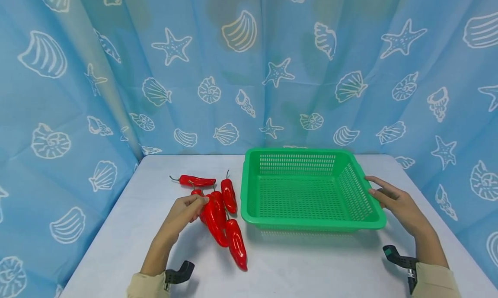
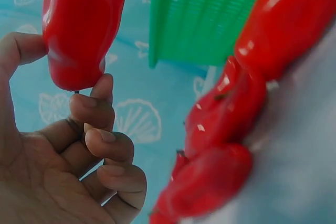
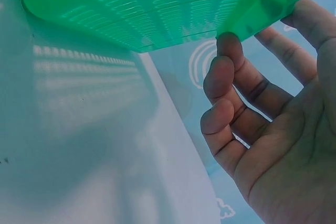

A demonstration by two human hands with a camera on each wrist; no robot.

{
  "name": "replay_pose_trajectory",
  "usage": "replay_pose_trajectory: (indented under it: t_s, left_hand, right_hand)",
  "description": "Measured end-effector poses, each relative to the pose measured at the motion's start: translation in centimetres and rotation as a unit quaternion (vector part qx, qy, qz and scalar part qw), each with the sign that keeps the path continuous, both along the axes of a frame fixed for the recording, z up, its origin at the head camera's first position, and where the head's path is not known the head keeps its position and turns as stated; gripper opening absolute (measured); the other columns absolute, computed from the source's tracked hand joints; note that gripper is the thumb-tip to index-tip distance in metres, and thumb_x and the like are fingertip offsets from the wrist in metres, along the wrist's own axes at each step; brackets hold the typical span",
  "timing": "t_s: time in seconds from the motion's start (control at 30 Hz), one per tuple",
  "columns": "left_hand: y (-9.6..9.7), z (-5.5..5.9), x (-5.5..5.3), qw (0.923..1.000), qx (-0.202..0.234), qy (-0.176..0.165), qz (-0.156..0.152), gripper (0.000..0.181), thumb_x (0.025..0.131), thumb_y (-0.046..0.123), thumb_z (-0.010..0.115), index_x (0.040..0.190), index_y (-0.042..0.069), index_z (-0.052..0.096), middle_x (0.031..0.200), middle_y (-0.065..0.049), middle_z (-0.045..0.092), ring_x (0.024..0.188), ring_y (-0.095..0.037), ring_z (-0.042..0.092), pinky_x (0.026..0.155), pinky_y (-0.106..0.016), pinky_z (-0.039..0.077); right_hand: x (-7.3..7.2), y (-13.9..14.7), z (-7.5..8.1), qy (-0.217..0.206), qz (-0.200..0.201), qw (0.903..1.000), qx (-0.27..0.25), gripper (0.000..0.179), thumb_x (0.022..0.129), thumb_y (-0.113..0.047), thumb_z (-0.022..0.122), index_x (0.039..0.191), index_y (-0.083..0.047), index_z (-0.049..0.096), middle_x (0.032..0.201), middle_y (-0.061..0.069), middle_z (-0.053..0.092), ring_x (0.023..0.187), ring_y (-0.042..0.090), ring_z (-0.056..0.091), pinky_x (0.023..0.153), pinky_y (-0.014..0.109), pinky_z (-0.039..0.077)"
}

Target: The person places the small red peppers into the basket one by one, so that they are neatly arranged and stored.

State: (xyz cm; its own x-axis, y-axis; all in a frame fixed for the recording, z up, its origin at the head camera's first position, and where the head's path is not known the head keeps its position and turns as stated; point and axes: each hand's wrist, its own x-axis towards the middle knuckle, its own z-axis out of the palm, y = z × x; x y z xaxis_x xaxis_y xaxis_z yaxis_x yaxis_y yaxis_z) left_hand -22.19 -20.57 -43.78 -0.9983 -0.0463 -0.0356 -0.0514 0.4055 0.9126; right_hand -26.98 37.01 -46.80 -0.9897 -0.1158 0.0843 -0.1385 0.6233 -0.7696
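My left hand point(image 1: 183, 213) pinches one glossy red chili pepper point(image 1: 215, 223) near its stem end, between thumb and fingertips. In the left wrist view that pepper point(image 2: 86, 24) points up from the fingers, its wide end between them. Beneath and around it lie several more red peppers point(image 1: 236, 244), partly overlapped by the held one and the hand. To the right, a green plastic basket point(image 1: 311, 223) has my right hand point(image 1: 397, 203) at its right side, thumb and fingers gripping the rim. The right wrist view shows the fingertips against the basket's underside edge point(image 3: 247, 30).
Both hands work over a white table point(image 1: 295, 267). A blue curtain point(image 1: 249, 107) printed with white shells and starfish hangs behind and along the sides. One pepper point(image 1: 228, 196) lies close to the basket's left wall.
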Motion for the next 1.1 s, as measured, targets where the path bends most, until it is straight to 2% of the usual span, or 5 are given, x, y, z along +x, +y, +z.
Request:
replay_pose_trajectory:
  t_s: [0.17, 0.37, 0.6, 0.87, 1.1]
  left_hand:
    - [1.3, 1.1, -0.7, 0.9995, 0.000, 0.023, -0.021, 0.028, 0.086, 0.034, 0.066, 0.080, 0.007, 0.060, 0.077, -0.021, 0.056, 0.073, -0.031, 0.055, 0.066, -0.037, 0.048]
    - [2.9, 2.5, -1.4, 0.9991, 0.004, 0.023, -0.036, 0.027, 0.085, 0.034, 0.067, 0.090, 0.008, 0.065, 0.086, -0.015, 0.060, 0.084, -0.028, 0.057, 0.075, -0.043, 0.052]
    - [4.5, 3.8, -2.9, 0.9956, 0.023, 0.037, -0.083, 0.027, 0.089, 0.034, 0.062, 0.085, 0.008, 0.062, 0.080, -0.024, 0.054, 0.070, -0.027, 0.053, 0.064, -0.034, 0.045]
    - [7.0, 5.4, -4.3, 0.9933, 0.020, 0.024, -0.111, 0.036, 0.091, 0.041, 0.061, 0.081, 0.006, 0.058, 0.070, -0.011, 0.050, 0.061, -0.018, 0.048, 0.060, -0.029, 0.040]
    - [9.6, 7.9, -6.2, 0.9889, 0.017, 0.027, -0.145, 0.041, 0.092, 0.046, 0.061, 0.075, 0.010, 0.054, 0.065, -0.003, 0.045, 0.058, -0.016, 0.044, 0.059, -0.031, 0.036]
  right_hand:
    - [0.0, 0.2, 0.0, 0.000, 0.004, 1.0000, 0.002, 0.055, 0.104, -0.043, 0.049, 0.156, -0.033, 0.034, 0.118, 0.008, 0.063, 0.094, 0.021, 0.056, 0.084, 0.056, 0.043]
    - [-0.1, 0.1, 0.2, -0.003, 0.001, 1.0000, -0.003, 0.056, 0.104, -0.044, 0.049, 0.156, -0.033, 0.034, 0.122, 0.013, 0.062, 0.097, 0.022, 0.058, 0.087, 0.061, 0.042]
    - [0.0, 0.0, 0.1, -0.009, 0.001, 0.9998, -0.017, 0.055, 0.104, -0.044, 0.050, 0.156, -0.033, 0.036, 0.125, 0.011, 0.062, 0.098, 0.021, 0.059, 0.089, 0.062, 0.042]
    - [-0.1, -0.1, -0.4, -0.011, 0.010, 0.9996, -0.026, 0.055, 0.104, -0.042, 0.050, 0.156, -0.033, 0.034, 0.124, 0.009, 0.063, 0.099, 0.017, 0.060, 0.089, 0.060, 0.042]
    - [-0.1, -0.2, -0.2, -0.006, 0.003, 0.9997, -0.024, 0.055, 0.104, -0.043, 0.049, 0.156, -0.034, 0.034, 0.120, 0.010, 0.063, 0.099, 0.014, 0.059, 0.090, 0.064, 0.041]
